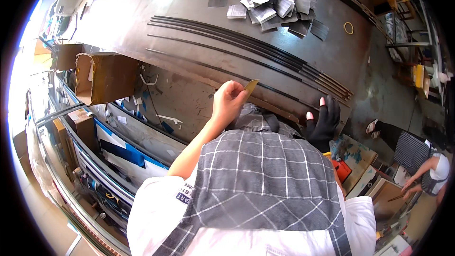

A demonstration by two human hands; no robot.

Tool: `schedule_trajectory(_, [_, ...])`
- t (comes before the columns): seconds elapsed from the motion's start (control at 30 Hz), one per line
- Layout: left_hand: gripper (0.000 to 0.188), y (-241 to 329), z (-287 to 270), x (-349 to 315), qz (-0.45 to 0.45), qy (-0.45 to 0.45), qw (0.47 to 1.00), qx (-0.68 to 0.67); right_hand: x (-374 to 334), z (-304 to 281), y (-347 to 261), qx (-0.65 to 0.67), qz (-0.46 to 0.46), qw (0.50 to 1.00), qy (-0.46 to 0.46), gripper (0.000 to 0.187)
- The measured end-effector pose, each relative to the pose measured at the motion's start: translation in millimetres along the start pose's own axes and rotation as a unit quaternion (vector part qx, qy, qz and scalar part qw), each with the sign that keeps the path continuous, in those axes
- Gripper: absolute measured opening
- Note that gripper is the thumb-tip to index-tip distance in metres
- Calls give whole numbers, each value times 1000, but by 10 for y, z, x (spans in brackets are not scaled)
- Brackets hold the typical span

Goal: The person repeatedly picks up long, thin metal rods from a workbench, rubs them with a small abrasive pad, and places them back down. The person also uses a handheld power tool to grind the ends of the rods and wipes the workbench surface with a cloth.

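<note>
My left hand (229,98) is bare and pinches a small, stiff yellowish piece of sheet (251,85) between thumb and fingers, above the table's near edge. A black glove with bare thumb and index tips covers my right hand (325,121). Its fingers are apart, beside the right end of the nearest thin black rod (222,71); whether they touch it I cannot tell. Beyond it, several more dark rods (227,39) lie side by side on the metal table (185,7), with brownish right ends.
A heap of silvery grey squares (279,7) sits on the far table, near a yellow ring (349,28). An open cardboard box (111,78) stands left, by racks of panels (123,154). At right is another person (422,161), near a wooden board (358,154).
</note>
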State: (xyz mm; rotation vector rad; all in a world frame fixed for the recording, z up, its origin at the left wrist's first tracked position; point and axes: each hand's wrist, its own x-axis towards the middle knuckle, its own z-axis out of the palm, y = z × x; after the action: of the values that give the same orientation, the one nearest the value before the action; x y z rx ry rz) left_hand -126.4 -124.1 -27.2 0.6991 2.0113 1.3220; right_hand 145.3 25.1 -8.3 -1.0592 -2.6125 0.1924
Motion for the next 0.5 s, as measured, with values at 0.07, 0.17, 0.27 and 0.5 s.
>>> schedule_trajectory(0.07, [14,-12,54,8,-2,8,1000,2,141,9,1,-29,25,999,-12,61])
schedule_trajectory(0.17, [15,14,83,52,9,18,1000,24,235,61,92,-60,44,996,-42,62])
schedule_trajectory(0.27, [14,4,79,61,16,25,999,39,88,13,143,-44,5,998,-54,58])
schedule_trajectory(0.5, [14,-31,84,63,28,21,997,62,235,-61,51,-24,33,999,-30,57])
